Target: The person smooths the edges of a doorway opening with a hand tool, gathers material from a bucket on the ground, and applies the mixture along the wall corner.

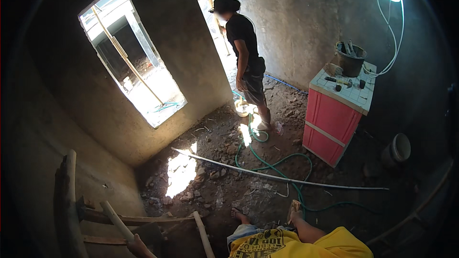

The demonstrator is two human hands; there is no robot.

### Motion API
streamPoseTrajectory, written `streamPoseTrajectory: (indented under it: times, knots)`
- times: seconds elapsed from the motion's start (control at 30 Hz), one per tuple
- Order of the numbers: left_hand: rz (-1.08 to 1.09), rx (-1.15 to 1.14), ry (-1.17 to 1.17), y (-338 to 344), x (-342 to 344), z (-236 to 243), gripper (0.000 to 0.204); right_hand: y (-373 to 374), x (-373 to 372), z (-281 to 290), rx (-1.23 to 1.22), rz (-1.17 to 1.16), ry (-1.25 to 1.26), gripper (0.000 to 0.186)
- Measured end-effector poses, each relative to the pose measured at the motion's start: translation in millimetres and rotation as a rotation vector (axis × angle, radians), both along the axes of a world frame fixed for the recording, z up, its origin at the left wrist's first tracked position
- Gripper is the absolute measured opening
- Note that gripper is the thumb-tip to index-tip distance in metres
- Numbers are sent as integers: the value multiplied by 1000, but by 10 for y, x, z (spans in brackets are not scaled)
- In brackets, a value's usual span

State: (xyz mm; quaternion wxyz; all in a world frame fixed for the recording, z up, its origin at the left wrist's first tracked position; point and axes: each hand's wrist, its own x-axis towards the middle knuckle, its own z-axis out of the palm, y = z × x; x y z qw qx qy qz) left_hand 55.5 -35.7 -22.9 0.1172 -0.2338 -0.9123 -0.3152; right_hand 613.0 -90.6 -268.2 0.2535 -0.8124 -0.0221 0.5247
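Observation:
At the lower left edge my left hand (137,245) is closed at the lower end of a pale round wooden pole (116,220). Part of that hand is cut off by the picture's edge. My right hand (295,212) reaches out from the yellow shirt (334,244), low over the dirt floor. Its fingers look bent around a small tan thing, too unclear to name. Beside my left hand stands a rough wooden frame (138,220) of poles and slats, with a dark flat piece behind the hand. My bare foot (240,216) shows on the ground.
A co-worker (244,52) in dark clothes stands by the doorway. A green hose (267,163) and a long white pipe (282,177) cross the rubble. A pink cabinet (331,122) carries a black bucket (351,62) and tools. A pale bucket (397,149) lies tilted at right.

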Motion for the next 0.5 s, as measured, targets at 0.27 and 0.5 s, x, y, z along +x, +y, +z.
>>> streamPoseTrajectory:
  times: [0.27,0.5]
  knots:
    - [1,25,-27,-15,7,55,38,-3,-25,-2,2,15,-7,60]
    - [-11,24,-27,-12,19,49,38,-43,7,-316,23,16,-16,57]
